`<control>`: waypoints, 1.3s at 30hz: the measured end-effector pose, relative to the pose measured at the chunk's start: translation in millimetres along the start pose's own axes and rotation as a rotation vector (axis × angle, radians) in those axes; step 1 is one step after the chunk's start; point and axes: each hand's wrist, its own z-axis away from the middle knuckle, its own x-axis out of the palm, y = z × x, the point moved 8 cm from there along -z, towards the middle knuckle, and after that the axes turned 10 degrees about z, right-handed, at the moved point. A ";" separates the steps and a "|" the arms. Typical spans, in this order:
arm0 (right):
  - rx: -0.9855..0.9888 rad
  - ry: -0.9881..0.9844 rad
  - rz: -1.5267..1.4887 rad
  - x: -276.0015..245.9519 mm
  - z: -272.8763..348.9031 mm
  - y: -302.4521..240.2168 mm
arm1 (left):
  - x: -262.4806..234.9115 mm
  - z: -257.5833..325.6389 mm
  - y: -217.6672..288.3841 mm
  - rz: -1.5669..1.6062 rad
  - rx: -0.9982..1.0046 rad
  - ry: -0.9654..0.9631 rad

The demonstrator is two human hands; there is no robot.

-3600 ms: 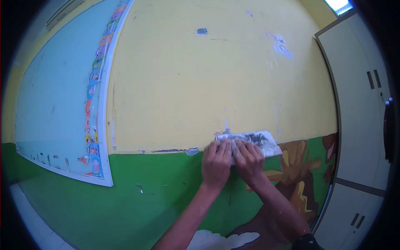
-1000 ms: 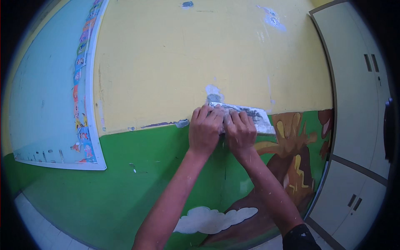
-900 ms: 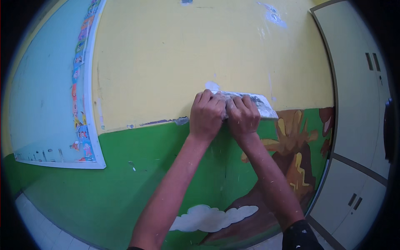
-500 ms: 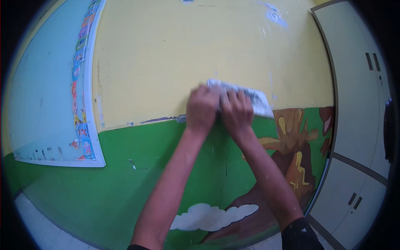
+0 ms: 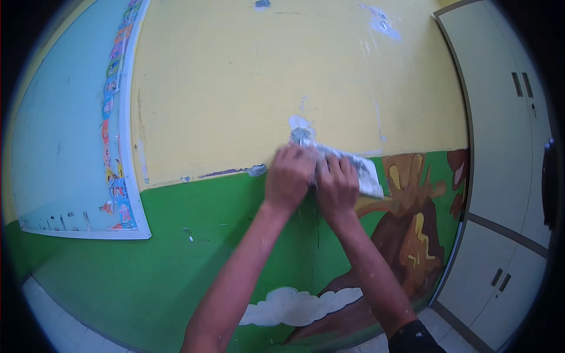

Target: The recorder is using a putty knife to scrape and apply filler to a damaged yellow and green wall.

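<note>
A strip of folded printed paper, white with dark print, lies against the wall where yellow paint meets green. My right hand is closed over it, fingers bent and knuckles facing me. Right beside it, my left hand is closed too, at the paper's left end; its fingertips are blurred, and what they grip is hidden. Just above the hands, a grey and white bare patch shows in the yellow paint.
Left of the hands hangs a white-framed pale blue board with a colourful picture border. A tall white cabinet stands at the right. The green lower wall bears a painted volcano and a white cloud. Another chipped spot lies on the paint line.
Both hands and the paper have moved down along the wall, uncovering the grey and white patch. The paper's right end now overlaps the green part.
</note>
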 end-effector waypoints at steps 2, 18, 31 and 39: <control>0.050 -0.020 0.035 11.1 -34.7 9.4 | 5.9 -36.4 -16.8 -0.010 -0.050 -0.053; 0.061 -0.448 -0.124 -8.5 -17.1 -20.1 | -20.8 -23.0 -46.6 0.134 0.169 -0.202; 0.197 -0.671 -0.187 -9.8 26.8 -50.0 | -25.4 0.5 -12.6 -0.157 0.296 -0.368; 0.201 -0.492 -0.136 0.1 7.3 -21.8 | -4.9 -23.7 -15.3 -0.107 0.398 -0.292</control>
